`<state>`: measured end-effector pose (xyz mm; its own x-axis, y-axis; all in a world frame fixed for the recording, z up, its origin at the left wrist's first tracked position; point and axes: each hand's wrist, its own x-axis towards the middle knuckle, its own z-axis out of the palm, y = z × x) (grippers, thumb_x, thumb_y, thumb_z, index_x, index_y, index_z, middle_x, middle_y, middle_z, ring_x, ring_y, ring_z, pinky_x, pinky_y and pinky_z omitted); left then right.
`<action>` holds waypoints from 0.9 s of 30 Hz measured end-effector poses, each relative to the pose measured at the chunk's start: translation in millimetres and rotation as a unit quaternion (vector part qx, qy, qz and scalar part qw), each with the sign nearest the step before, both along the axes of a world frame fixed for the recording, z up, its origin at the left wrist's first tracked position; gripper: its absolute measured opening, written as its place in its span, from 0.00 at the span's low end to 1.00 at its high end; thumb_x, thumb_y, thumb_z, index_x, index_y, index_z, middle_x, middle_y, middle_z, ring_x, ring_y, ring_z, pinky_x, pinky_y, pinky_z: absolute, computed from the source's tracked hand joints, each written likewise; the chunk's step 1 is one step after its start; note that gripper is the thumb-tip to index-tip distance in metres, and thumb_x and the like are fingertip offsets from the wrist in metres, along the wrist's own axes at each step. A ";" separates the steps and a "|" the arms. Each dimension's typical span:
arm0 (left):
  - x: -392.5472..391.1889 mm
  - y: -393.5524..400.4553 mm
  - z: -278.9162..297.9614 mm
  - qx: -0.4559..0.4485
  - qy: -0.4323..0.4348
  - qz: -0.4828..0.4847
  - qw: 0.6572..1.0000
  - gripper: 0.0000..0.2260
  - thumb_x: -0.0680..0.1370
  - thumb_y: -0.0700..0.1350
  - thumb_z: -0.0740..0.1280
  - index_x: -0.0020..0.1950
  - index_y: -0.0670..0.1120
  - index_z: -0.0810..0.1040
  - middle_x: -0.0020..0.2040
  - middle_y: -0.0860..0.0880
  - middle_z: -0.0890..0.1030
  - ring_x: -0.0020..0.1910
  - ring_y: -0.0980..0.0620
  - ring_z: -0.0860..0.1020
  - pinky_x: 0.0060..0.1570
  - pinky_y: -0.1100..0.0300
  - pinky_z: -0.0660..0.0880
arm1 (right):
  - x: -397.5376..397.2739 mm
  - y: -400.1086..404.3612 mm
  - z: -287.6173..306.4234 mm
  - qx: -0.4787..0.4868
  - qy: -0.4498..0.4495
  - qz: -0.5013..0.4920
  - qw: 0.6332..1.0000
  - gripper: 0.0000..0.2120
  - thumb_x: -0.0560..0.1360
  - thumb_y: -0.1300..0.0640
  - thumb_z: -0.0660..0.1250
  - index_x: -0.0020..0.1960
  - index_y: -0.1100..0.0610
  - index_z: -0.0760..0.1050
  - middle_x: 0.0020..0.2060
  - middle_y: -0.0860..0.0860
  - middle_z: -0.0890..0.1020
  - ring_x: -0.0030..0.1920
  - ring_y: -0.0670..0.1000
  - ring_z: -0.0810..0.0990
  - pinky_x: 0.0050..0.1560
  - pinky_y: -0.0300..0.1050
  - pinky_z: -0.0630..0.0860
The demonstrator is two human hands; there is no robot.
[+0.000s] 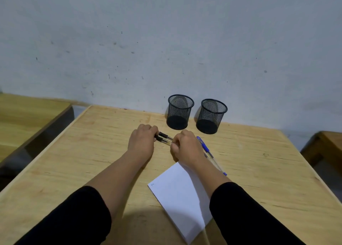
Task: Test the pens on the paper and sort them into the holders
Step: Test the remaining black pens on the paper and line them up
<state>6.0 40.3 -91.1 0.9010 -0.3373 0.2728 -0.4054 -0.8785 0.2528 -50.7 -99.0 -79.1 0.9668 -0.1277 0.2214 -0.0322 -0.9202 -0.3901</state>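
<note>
Nearby, 2 mesh holders behind hands

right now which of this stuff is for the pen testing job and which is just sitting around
For the job:
- black pens, held by the left hand and right hand
- blue pens
- paper
- two mesh holders

Just there:
- neighbouring desks
</note>
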 end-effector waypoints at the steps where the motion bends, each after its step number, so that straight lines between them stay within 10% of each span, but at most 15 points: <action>1: 0.3 1.1 0.1 -0.008 -0.004 -0.006 1.000 0.07 0.79 0.43 0.60 0.55 0.48 0.74 0.54 0.48 0.78 0.55 0.47 0.71 0.48 0.56 0.66 | -1.9 -2.9 3.8 0.039 -0.007 0.000 0.999 0.08 0.75 0.57 0.63 0.46 0.58 0.80 0.46 0.51 0.77 0.48 0.49 0.75 0.45 0.45 0.73; 5: -8.8 2.2 10.8 -0.114 -0.005 -0.042 0.993 0.05 0.79 0.44 0.60 0.51 0.48 0.75 0.47 0.48 0.78 0.49 0.47 0.72 0.44 0.56 0.66 | -16.6 -20.9 34.0 0.271 -0.024 -0.017 0.962 0.05 0.73 0.59 0.68 0.40 0.57 0.81 0.34 0.47 0.78 0.34 0.42 0.75 0.34 0.32 0.70; 10: -41.9 -9.8 37.5 -0.269 0.023 -0.100 0.958 0.07 0.78 0.40 0.60 0.50 0.48 0.77 0.44 0.50 0.77 0.44 0.52 0.73 0.43 0.66 0.67 | -42.4 -21.8 51.4 0.559 -0.059 -0.016 0.827 0.05 0.73 0.63 0.70 0.40 0.55 0.80 0.31 0.51 0.79 0.29 0.47 0.74 0.29 0.36 0.69; 16: -73.6 -16.1 56.5 -0.311 0.052 -0.142 0.938 0.06 0.76 0.37 0.65 0.50 0.43 0.79 0.41 0.50 0.80 0.35 0.67 0.74 0.37 0.80 0.66 | -65.3 -7.8 50.6 0.592 -0.064 0.027 0.803 0.07 0.76 0.64 0.66 0.39 0.57 0.77 0.28 0.50 0.79 0.25 0.43 0.75 0.26 0.33 0.68; 21: -68.9 24.4 56.8 -0.345 0.046 -0.019 0.937 0.05 0.76 0.38 0.64 0.49 0.42 0.80 0.38 0.50 0.78 0.38 0.53 0.75 0.35 0.78 0.68 | -85.4 -37.0 55.2 0.653 -0.131 -0.019 0.746 0.08 0.77 0.64 0.63 0.39 0.58 0.73 0.23 0.48 0.77 0.23 0.42 0.71 0.23 0.32 0.66; 27: -73.6 11.7 47.8 -0.234 0.099 -0.069 0.965 0.04 0.75 0.40 0.67 0.47 0.47 0.80 0.42 0.49 0.81 0.43 0.51 0.77 0.44 0.61 0.72 | -98.1 -44.2 55.5 0.616 -0.101 -0.031 0.780 0.06 0.76 0.63 0.65 0.41 0.59 0.75 0.26 0.50 0.77 0.25 0.44 0.71 0.24 0.34 0.66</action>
